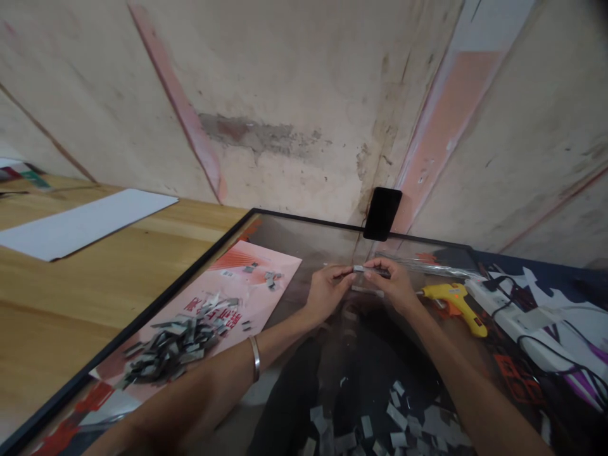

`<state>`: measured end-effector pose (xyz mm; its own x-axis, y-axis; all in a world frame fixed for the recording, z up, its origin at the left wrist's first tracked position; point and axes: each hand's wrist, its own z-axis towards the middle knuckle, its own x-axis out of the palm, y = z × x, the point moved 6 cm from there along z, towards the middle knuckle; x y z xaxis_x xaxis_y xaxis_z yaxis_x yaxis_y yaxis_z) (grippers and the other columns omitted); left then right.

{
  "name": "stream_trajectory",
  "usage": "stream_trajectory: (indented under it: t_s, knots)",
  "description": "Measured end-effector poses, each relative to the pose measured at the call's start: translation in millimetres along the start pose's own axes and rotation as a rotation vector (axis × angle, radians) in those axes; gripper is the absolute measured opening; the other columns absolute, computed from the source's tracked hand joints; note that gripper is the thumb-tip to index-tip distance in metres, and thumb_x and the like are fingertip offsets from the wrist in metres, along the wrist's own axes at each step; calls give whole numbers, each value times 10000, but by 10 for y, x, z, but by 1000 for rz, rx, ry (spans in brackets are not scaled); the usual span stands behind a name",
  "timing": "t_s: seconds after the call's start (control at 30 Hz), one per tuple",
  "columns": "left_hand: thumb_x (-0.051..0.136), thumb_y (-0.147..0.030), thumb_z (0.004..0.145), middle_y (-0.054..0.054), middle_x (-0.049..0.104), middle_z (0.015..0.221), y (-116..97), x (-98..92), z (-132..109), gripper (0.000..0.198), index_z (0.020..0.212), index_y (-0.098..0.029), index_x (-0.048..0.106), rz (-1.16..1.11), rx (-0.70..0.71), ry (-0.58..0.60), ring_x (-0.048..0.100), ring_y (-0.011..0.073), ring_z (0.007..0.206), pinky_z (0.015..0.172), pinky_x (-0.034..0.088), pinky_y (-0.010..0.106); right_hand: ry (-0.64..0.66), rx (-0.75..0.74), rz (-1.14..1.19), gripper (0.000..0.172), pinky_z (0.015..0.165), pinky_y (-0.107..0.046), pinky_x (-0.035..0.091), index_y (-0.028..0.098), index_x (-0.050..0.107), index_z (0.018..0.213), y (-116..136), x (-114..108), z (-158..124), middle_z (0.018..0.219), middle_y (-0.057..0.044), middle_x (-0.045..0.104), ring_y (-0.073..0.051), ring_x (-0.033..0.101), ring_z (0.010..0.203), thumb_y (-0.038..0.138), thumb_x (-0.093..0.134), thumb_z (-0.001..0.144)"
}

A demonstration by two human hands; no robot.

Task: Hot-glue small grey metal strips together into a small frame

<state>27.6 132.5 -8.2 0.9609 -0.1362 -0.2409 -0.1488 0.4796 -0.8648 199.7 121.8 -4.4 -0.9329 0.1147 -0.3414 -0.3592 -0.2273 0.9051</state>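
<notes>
Over the glass tabletop (294,304), my left hand (329,290) and my right hand (393,284) come close together, fingers pinched. Between their fingertips is a small grey rectangular piece (358,269), touched by both hands. A dark slim part shows along my right fingers, and I cannot make out what it is. Just below the fingers lies a thin pale strip (367,291). To the left, a heap of small grey pieces (178,345) rests on a pink printed sheet (273,259). More light grey pieces (365,427) lie scattered near the front edge.
A yellow glue gun (453,304) lies right of my right hand, beside a white power strip (517,329) with cables. A black phone (382,213) leans on the wall at the back. White boards (90,221) lie on the wooden table (61,304) at left.
</notes>
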Motion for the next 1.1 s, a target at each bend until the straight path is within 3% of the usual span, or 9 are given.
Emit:
stream_trajectory:
  t_s: [1.1]
  knots:
    - [618,-280,828,71,715,924,-55,-14,18,192,947,-170,721,22,-4,-4,647,175,850,785,508,292,-5,-14,-27,254,742,-295,447,194,670,917,54,-24,-13,872,-31,669,-175,588,795,384,671,748]
